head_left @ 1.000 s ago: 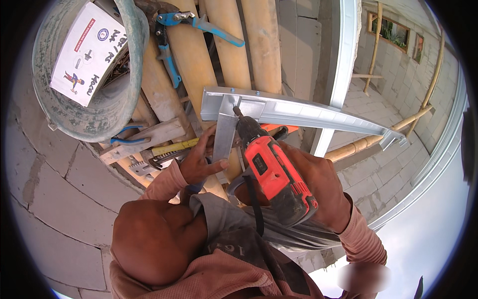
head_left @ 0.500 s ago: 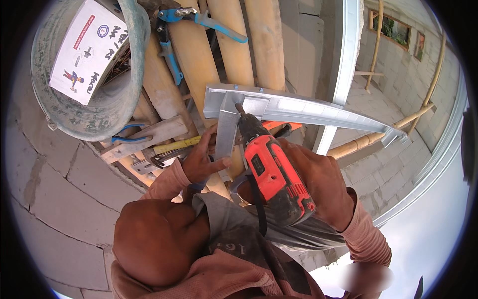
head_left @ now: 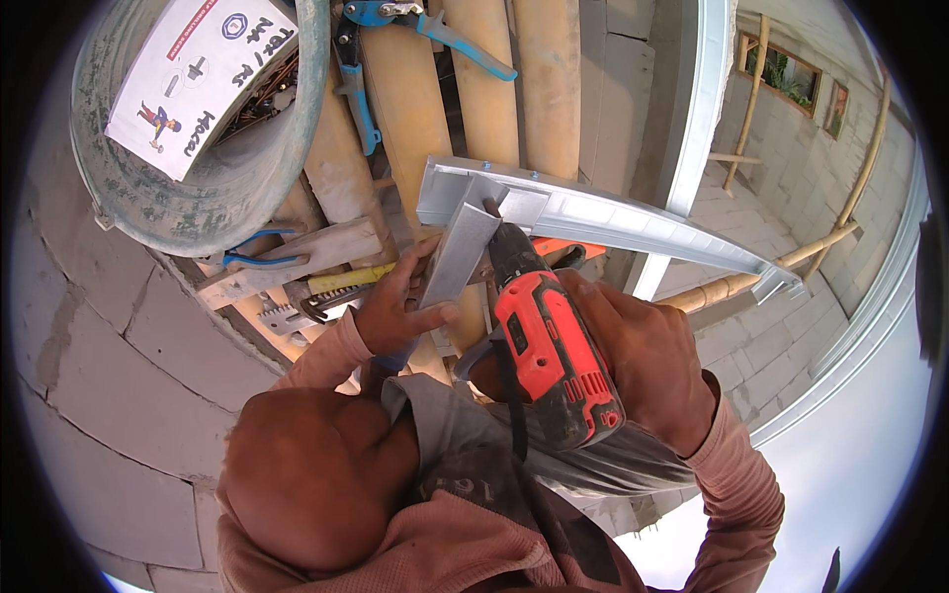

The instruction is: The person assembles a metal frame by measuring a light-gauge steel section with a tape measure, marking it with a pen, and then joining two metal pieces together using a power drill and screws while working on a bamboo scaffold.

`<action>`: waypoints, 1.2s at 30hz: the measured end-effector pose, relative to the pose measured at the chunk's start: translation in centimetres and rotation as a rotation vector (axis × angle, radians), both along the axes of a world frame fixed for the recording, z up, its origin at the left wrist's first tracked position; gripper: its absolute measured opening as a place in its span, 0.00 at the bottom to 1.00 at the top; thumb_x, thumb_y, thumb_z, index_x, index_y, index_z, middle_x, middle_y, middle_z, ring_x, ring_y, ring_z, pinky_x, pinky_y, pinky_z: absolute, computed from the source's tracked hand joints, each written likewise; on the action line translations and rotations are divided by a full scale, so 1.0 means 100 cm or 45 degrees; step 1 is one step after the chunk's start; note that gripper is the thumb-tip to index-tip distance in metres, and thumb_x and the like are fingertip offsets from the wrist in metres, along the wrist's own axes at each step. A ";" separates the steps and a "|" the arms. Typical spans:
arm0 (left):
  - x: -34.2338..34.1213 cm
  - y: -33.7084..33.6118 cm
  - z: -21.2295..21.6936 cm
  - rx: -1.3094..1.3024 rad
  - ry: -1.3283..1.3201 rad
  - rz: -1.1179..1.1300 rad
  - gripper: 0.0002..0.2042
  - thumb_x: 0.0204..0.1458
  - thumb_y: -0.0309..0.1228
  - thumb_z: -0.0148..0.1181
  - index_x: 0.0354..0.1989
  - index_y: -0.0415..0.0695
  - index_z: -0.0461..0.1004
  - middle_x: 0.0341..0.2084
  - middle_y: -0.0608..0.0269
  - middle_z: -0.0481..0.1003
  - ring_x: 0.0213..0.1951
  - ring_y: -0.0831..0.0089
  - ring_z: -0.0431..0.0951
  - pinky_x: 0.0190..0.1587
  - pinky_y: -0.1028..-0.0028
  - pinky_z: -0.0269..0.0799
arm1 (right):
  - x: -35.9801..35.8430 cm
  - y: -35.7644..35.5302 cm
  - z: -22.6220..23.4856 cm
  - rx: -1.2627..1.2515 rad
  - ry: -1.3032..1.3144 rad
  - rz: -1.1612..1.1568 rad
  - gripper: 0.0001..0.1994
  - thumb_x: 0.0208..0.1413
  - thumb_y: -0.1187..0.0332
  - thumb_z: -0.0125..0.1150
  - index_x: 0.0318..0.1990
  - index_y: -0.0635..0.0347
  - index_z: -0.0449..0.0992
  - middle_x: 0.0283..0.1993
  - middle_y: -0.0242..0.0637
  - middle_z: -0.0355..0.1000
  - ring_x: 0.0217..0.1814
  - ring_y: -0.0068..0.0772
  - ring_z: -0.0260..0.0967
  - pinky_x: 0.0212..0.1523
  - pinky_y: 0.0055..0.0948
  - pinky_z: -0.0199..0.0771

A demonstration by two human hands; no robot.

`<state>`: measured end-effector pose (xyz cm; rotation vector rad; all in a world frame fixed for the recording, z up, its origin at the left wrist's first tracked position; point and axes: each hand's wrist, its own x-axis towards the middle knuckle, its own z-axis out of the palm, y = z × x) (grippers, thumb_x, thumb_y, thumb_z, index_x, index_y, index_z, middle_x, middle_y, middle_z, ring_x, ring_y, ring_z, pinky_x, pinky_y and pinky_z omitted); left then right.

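My right hand is closed round the handle of a red and black cordless drill, whose bit points up and away from me. The bit's tip meets or nearly meets a short silvery metal channel. My left hand grips that short channel near its lower end, the thumb laid across it. Its upper end joins a long metal channel, which runs off to the right with small blue-headed screws along its top edge. Whether the bit has a screw on it I cannot make out.
A grey bucket with a white box and loose screws stands at the upper left. Blue-handled snips, a yellow-handled hammer and a handsaw lie on bamboo poles. A metal upright rises on the right.
The short channel has tilted, its upper end leaning further right. The drill has shifted slightly downward with it. The bucket and tools sit a little further right in view.
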<state>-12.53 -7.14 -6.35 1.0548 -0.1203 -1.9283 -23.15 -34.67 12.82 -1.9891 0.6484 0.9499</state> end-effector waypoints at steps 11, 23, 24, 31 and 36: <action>-0.014 -0.006 0.003 -0.008 0.007 0.035 0.47 0.53 0.38 0.74 0.74 0.40 0.45 0.66 0.47 0.65 0.68 0.59 0.66 0.71 0.57 0.58 | -0.008 -0.001 -0.003 0.039 -0.119 -0.110 0.35 0.49 0.59 0.72 0.64 0.63 0.67 0.43 0.44 0.78 0.36 0.55 0.79 0.31 0.46 0.79; -0.006 -0.016 0.012 0.020 -0.038 0.006 0.43 0.54 0.37 0.73 0.71 0.41 0.49 0.60 0.51 0.70 0.62 0.63 0.72 0.68 0.57 0.63 | -0.004 -0.008 -0.003 0.077 -0.075 -0.127 0.31 0.51 0.61 0.70 0.60 0.62 0.68 0.43 0.47 0.78 0.38 0.58 0.78 0.34 0.49 0.77; -0.006 -0.017 0.012 0.003 -0.041 -0.001 0.43 0.54 0.38 0.73 0.71 0.41 0.49 0.59 0.52 0.70 0.62 0.63 0.72 0.67 0.57 0.64 | -0.005 -0.007 -0.003 0.056 -0.078 -0.115 0.30 0.51 0.61 0.70 0.60 0.62 0.68 0.42 0.48 0.78 0.38 0.58 0.78 0.34 0.49 0.77; -0.016 -0.006 0.003 -0.020 -0.043 0.063 0.42 0.54 0.38 0.73 0.70 0.42 0.49 0.57 0.53 0.71 0.61 0.64 0.73 0.65 0.60 0.67 | -0.005 -0.008 -0.006 0.059 -0.116 -0.113 0.29 0.51 0.61 0.70 0.58 0.61 0.68 0.40 0.48 0.78 0.36 0.58 0.78 0.33 0.50 0.77; -0.010 -0.014 0.013 0.018 0.009 0.081 0.42 0.55 0.37 0.72 0.70 0.42 0.50 0.57 0.53 0.71 0.60 0.64 0.73 0.65 0.60 0.66 | -0.008 -0.009 -0.007 0.035 -0.076 -0.070 0.29 0.50 0.62 0.71 0.58 0.59 0.68 0.40 0.48 0.78 0.35 0.58 0.78 0.32 0.51 0.76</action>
